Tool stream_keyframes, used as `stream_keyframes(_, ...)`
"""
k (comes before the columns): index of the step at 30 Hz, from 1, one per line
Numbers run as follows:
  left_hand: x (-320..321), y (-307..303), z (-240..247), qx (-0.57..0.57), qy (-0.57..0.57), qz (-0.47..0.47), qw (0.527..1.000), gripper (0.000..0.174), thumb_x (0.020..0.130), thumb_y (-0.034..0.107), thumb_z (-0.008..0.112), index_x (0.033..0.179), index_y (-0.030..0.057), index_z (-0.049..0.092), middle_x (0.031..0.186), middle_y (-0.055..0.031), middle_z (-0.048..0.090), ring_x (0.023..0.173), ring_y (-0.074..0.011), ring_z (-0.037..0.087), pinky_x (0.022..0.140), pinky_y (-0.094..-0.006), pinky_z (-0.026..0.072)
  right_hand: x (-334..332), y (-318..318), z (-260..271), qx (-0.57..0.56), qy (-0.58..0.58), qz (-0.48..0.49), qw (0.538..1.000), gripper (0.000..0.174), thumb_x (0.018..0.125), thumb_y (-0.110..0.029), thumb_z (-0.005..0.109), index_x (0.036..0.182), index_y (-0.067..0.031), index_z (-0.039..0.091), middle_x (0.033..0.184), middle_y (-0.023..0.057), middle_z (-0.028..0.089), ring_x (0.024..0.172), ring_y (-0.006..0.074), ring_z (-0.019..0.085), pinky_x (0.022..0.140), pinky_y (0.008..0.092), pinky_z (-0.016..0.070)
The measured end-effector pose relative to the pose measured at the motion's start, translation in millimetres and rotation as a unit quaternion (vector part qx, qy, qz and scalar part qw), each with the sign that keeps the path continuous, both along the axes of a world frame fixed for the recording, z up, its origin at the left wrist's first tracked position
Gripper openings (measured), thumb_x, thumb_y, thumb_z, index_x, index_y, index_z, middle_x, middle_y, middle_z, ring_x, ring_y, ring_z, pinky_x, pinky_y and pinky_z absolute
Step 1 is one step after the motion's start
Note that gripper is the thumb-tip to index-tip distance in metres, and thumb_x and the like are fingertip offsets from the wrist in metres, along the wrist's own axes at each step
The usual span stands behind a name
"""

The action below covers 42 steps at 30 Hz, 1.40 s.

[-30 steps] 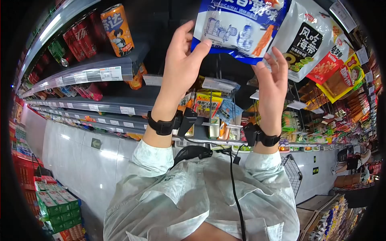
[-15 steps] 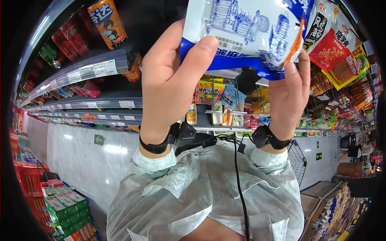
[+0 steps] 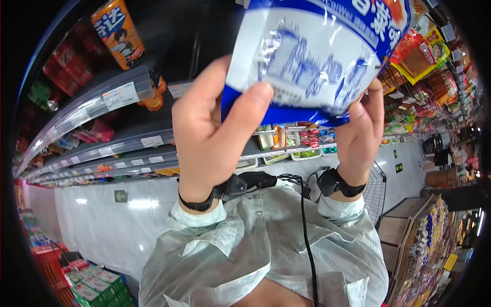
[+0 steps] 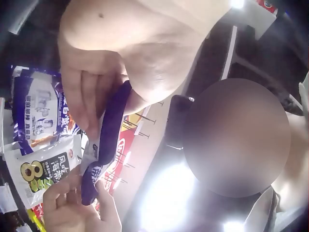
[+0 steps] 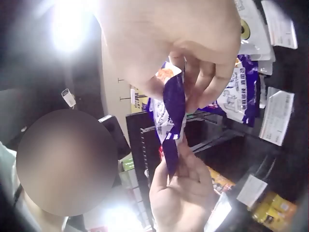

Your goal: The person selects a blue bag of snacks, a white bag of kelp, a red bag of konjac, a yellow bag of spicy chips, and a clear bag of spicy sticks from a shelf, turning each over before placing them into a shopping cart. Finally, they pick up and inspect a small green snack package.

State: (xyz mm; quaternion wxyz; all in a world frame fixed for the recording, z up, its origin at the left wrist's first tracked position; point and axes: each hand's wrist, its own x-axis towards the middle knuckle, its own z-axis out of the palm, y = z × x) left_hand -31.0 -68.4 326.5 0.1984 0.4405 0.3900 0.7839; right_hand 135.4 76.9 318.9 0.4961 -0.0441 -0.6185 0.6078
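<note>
A blue and white snack bag (image 3: 307, 61) is held up in front of the body at the top of the head view. My left hand (image 3: 212, 128) grips its left side, thumb on the printed face and fingers behind. My right hand (image 3: 360, 128) pinches the lower right edge. Seen edge-on in the left wrist view, the bag (image 4: 108, 135) is thin, between the left hand (image 4: 120, 53) and the right hand (image 4: 82, 212). In the right wrist view the right hand (image 5: 174, 43) is nearest, with the left hand (image 5: 181, 203) below the bag (image 5: 174, 106).
Drink shelves with an orange can (image 3: 118, 36) stand at the left. Hanging snack bags, one with a yellow border (image 3: 432, 51), are at the right. A wire cart (image 3: 376, 194) is behind the right forearm. Green cartons (image 3: 97, 286) are stacked lower left.
The bag has come nearer to the head camera and looks larger, with both hands still holding it. The view has shifted, and the bag now covers most of the hanging packs behind.
</note>
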Motion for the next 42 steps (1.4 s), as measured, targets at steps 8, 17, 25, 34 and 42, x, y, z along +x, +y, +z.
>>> stream_keyframes(8,1,4,-71,-0.074,-0.017,-0.129,0.989,0.033,0.098,0.003,0.062,0.129,-0.0058,0.057,0.116,-0.0071,0.066,0.106,-0.0114,0.061,0.094,-0.0274,0.0471,59,-9,-59,-0.031,-0.130,-0.009,0.991,0.066,0.090,0.005,0.068,0.148,0.0021,0.039,0.140,0.0106,0.055,0.131,0.0210,0.054,0.113,0.0386,0.0397)
stream_keyframes(17,57,37,-164,-0.226,0.019,-0.267,0.937,0.034,0.097,0.007,0.062,0.129,-0.0014,0.058,0.120,-0.0106,0.067,0.114,-0.0177,0.063,0.099,-0.0311,0.0477,150,-22,-133,-0.125,-0.286,-0.135,0.940,0.048,0.092,0.003,0.071,0.136,0.0040,0.053,0.127,0.0090,0.065,0.116,0.0169,0.063,0.105,0.0338,0.0492)
stream_keyframes(25,144,89,-198,-0.315,0.143,-0.310,0.886,0.031,0.101,0.006,0.058,0.131,-0.0017,0.055,0.116,-0.0060,0.068,0.104,-0.0105,0.062,0.092,-0.0278,0.0497,248,-27,-173,-0.194,-0.304,-0.198,0.912,0.045,0.096,0.002,0.065,0.139,0.0006,0.051,0.126,0.0061,0.065,0.113,0.0126,0.064,0.098,0.0291,0.0519)
stream_keyframes(34,303,138,-245,-0.344,0.149,-0.390,0.841,0.049,0.100,0.004,0.061,0.142,-0.0008,0.038,0.126,-0.0146,0.066,0.114,-0.0164,0.063,0.096,-0.0299,0.0505,390,-35,-247,-0.321,-0.227,-0.277,0.877,0.054,0.096,-0.007,0.068,0.141,0.0028,0.041,0.129,0.0130,0.065,0.113,0.0166,0.065,0.097,0.0297,0.0523)
stream_keyframes(42,420,165,-245,-0.345,0.251,-0.477,0.768,0.071,0.097,0.012,0.067,0.158,0.0051,0.030,0.144,-0.0181,0.055,0.127,-0.0260,0.059,0.102,-0.0364,0.0501,489,-63,-253,-0.419,-0.179,-0.405,0.793,0.059,0.098,-0.008,0.066,0.149,-0.0019,0.036,0.130,0.0093,0.064,0.108,0.0100,0.063,0.083,0.0230,0.0504)
